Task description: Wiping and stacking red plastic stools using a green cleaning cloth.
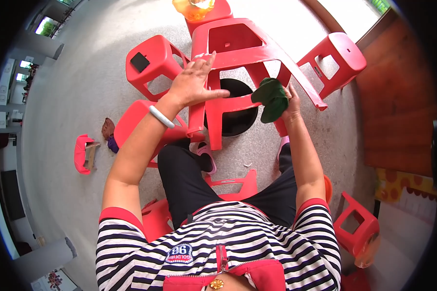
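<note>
In front of me a large red plastic stool lies tipped, its legs pointing toward me. My left hand is over its left side, fingers spread and nothing held; whether it touches the plastic I cannot tell. My right hand grips a dark green cloth-like piece beside the stool's right leg. On the floor under the legs is a round black basin, partly hidden by them.
Red plastic stools stand around: one with a dark phone-like slab on top, another at the right. An orange plastic bag sits on a far stool. A red-and-tan object lies on the left floor. A wooden panel rises at right.
</note>
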Tool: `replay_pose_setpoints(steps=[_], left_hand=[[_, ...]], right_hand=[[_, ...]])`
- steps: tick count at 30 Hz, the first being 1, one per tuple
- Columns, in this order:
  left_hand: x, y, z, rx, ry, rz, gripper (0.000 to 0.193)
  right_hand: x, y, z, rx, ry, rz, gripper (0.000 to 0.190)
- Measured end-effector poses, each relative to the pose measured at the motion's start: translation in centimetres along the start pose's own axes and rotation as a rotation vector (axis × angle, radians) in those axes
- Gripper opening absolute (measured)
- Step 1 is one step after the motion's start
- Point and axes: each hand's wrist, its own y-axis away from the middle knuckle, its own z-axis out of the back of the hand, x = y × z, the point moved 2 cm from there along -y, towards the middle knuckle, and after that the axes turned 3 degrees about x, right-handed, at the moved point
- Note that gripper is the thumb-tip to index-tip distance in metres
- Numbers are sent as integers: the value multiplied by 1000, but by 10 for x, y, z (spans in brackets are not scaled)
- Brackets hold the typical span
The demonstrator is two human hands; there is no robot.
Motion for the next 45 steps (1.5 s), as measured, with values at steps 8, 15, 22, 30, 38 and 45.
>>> replay_pose_setpoints(steps=[8,15,22,30,38,45], left_hand=[[28,-34,-24,-269,15,-158,89],[21,-53,-20,-141,51,-155,75],[16,-62,-26,-260,66,-233,67],[22,-66,-22,-164,-4,-179,63],[24,-63,-20,-200,53,-210,60],[15,-74,-26,-190,70,-195,62]], right_hand=[[-41,-41,-7,-278,925,149,30],[-110,-55,50,-411,2136,527,58],[-196,-78,-11,-281,2173,449,39],[-179,-75,-4,95,2174,652,25],[-134,-71,32,-291,2330,607,29],[-228,-76,-25,-75,2152,458,29]])
